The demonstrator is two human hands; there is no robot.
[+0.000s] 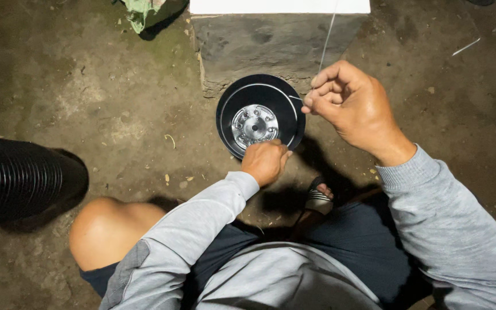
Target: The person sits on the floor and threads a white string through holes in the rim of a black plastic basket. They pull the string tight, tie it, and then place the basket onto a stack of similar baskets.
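Hands, two, ours, both at work over the black round spool [261, 115], which lies flat on the dirt floor [116, 103] and serves as our landmark; left hand [266, 162] closed in a loose fist at the spool's near rim, touching or gripping it, the exact hold hidden under the knuckles; right hand [354, 103] raised just right of the spool, thumb and fingers pinched shut on a thin pale wire [327, 37].

Wire: runs up from the pinch past the concrete block [271, 46] beyond the spool and out of the top edge; a short length also leads from the pinch to the spool's right side; a pale ring of it shows around the inner groove.

Progress, as we judge it: one turn or so appears laid in the groove; the metal hub [254, 125] at the centre shows bare; much of the winding seems left to do; how much wire remains we cannot tell, its far end being cut off.

Hard to make out: the spool's near edge, covered by the left hand; the wire's fixing point on the spool; a black ribbed hose [21, 178] far left of the spool, cut by the frame; a sandalled foot [318, 198] just near of the spool, half in shadow.
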